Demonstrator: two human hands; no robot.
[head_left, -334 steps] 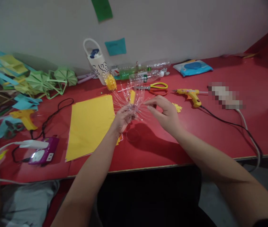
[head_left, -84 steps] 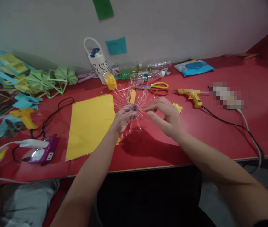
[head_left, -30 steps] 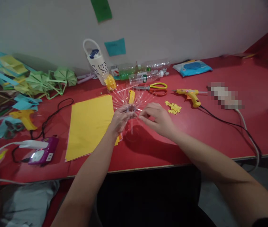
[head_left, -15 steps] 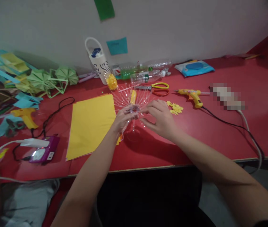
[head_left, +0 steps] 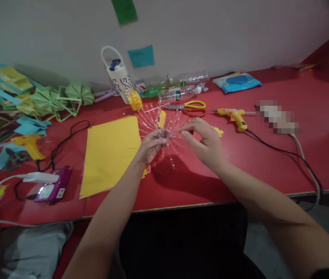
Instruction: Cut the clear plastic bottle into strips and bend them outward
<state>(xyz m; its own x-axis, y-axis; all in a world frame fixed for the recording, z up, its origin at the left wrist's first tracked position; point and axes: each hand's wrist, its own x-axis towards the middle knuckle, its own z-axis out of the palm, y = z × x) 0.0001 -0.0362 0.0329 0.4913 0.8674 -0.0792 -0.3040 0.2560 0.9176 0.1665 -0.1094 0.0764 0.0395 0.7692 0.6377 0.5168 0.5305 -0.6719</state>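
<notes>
A clear plastic bottle top cut into many thin strips (head_left: 164, 134) fans out above the table, its neck facing me. My left hand (head_left: 152, 145) is closed around the neck from the left. At the right side of the fan, the thumb and index finger of my right hand (head_left: 203, 141) pinch one of the strips. Behind the strips lies a yellow-handled tool (head_left: 161, 119), partly covered. Small yellow paper stars (head_left: 219, 131) are half hidden behind my right hand. Scissors (head_left: 186, 107) with yellow and red handles lie beyond the fan.
Yellow paper sheets (head_left: 110, 155) lie left of my hands. A yellow glue gun (head_left: 234, 116) is at right, another glue gun (head_left: 31, 144) at left by a purple power socket (head_left: 54, 185). Plastic bottles (head_left: 179, 93) and a white cup holder (head_left: 120, 81) stand along the wall. Another person's arm shows at far left.
My right hand has drawn slightly outward to the right, its fingers closing from spread to a pinch on a strip. My left hand keeps its hold on the neck.
</notes>
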